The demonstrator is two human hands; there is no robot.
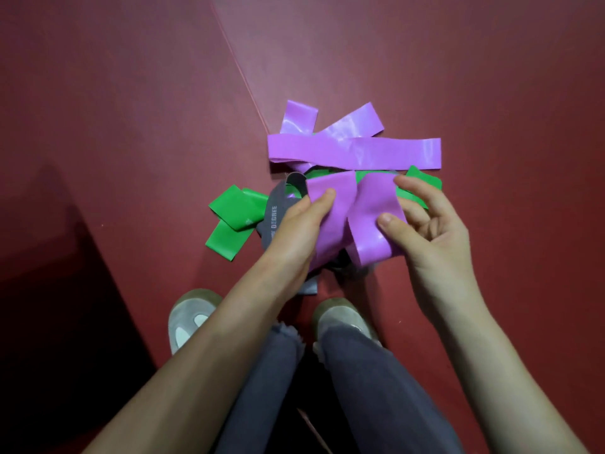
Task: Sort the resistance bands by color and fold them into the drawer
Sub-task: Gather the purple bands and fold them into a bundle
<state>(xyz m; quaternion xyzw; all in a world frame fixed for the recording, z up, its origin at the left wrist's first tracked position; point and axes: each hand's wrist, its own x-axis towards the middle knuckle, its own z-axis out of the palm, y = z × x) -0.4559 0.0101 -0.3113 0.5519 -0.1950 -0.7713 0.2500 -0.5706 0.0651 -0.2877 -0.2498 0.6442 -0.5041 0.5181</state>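
The person holds a folded purple band [376,221] in both hands above the red floor [131,126]. The left hand [298,224] pinches its left half, thumb on top. The right hand [435,224] grips its right half between thumb and fingers. A grey band [273,221] hangs against the left hand. On the floor just beyond lie more purple strips [353,152] over green bands [232,217].

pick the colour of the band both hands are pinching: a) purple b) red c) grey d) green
a: the left hand and the right hand each pinch the folded purple band, while a green band lies untouched on the floor.
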